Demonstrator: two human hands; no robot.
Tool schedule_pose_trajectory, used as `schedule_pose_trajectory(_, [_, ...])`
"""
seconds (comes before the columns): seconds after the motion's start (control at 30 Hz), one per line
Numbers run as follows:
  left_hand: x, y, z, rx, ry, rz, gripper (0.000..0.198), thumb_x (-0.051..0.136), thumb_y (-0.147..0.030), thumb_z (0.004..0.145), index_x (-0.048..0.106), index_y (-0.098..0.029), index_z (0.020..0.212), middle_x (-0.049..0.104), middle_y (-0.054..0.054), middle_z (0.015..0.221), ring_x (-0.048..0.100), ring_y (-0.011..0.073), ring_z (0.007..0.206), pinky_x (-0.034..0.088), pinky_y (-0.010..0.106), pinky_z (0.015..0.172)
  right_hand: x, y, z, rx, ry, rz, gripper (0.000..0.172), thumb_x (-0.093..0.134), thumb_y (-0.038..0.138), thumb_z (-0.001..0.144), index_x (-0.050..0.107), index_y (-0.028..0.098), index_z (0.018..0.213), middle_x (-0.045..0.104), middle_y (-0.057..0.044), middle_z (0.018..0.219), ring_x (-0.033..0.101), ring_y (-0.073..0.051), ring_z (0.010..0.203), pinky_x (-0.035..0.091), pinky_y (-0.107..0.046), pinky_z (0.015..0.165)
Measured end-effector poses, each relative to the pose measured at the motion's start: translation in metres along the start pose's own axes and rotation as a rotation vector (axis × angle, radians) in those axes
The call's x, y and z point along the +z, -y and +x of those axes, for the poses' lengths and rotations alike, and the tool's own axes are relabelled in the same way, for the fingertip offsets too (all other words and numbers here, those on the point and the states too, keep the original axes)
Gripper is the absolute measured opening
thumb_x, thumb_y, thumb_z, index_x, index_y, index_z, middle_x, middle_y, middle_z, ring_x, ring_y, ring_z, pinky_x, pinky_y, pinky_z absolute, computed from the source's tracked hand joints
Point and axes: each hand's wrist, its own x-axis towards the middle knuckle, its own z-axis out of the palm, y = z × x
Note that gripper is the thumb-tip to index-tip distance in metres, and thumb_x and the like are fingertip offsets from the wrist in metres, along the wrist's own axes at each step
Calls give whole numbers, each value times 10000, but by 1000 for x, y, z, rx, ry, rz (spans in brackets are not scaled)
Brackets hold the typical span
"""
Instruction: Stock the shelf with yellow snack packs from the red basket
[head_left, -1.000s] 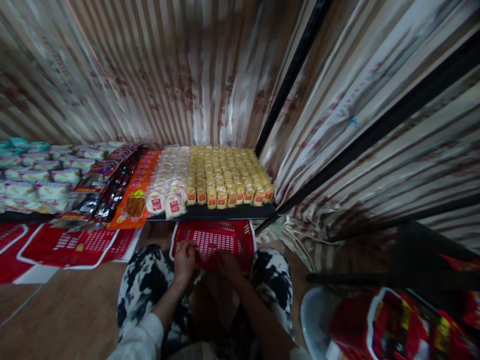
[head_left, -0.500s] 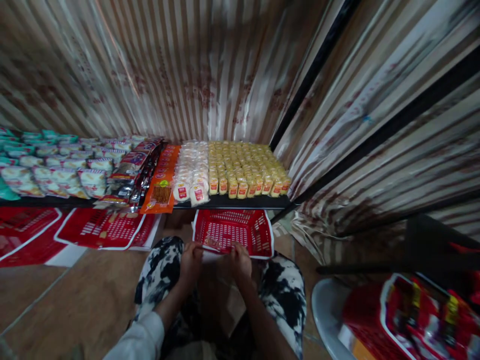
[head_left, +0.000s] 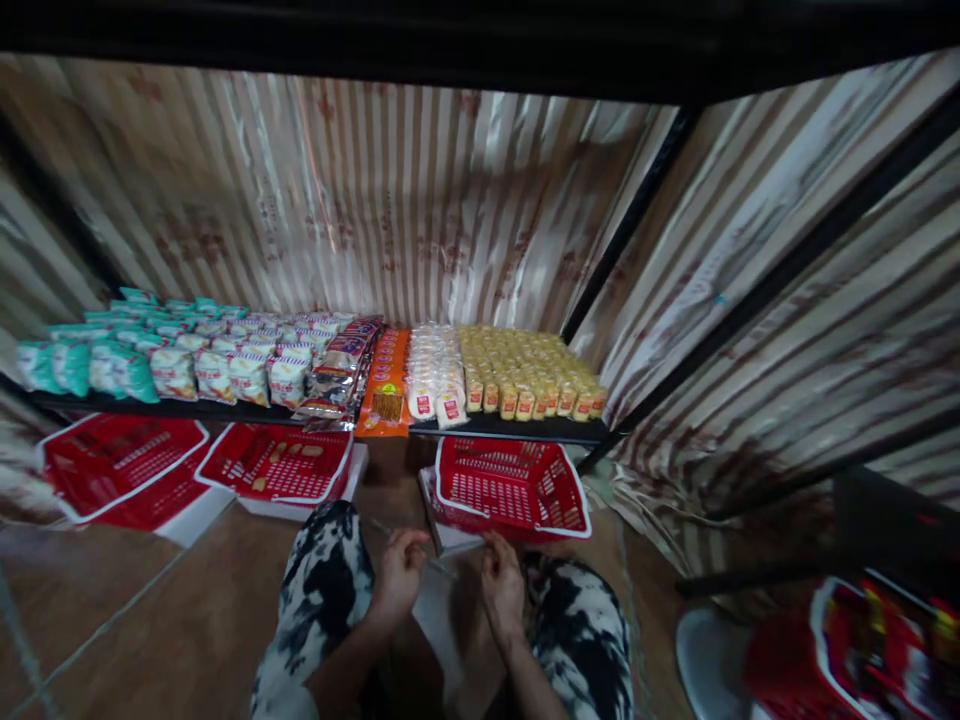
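My left hand [head_left: 400,572] is closed in front of my knees, with a thin, see-through strip or film [head_left: 441,569] showing beside its fingers; it is too faint to name. Close by on the right, my right hand [head_left: 502,580] has its fingers pressed together, and whatever they may hold is too small to make out. Just beyond the right hand stands a red plastic basket [head_left: 517,486] with a white rim, under the front edge of the shelf. No contents show in this basket.
A low black shelf [head_left: 510,428] carries yellow snack packs [head_left: 525,370], white round packs [head_left: 436,375], an orange bag [head_left: 386,385], dark foil bags [head_left: 341,370], and white and teal packs [head_left: 124,368]. More red baskets [head_left: 281,462] stand below. Black bars [head_left: 750,310] frame the right.
My view has shifted, showing more shelf on the left and a dark bar on top. My hands have come away from the basket's near rim and sit slightly farther apart.
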Motion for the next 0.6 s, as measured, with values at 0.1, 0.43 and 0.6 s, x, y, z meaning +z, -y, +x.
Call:
schedule_pose_trajectory(0.1, [-26,7,-7,-11,1,-4,277,391,-65,708,633,-171,791,617,50,841,616,149,727,520,300,662,4,31,-7,-29,5,53,311,412,239,762,661,161,930,661,-119,984,608,-237,941,491,-404,845])
schedule_pose_trajectory(0.43, [-75,10,1,35,14,37,284,419,-41,701,623,-178,843,626,35,874,618,146,823,507,306,743,4,125,19,75,117,285,326,488,386,790,646,170,978,676,-96,969,631,-218,878,507,-384,810])
schedule_pose_trajectory(0.6, [-82,7,28,37,52,64,293,427,-10,677,622,-174,820,625,22,847,617,134,795,503,287,725,-5,116,24,216,68,335,413,509,461,758,632,167,1021,661,-114,1043,645,-233,869,537,-368,738])
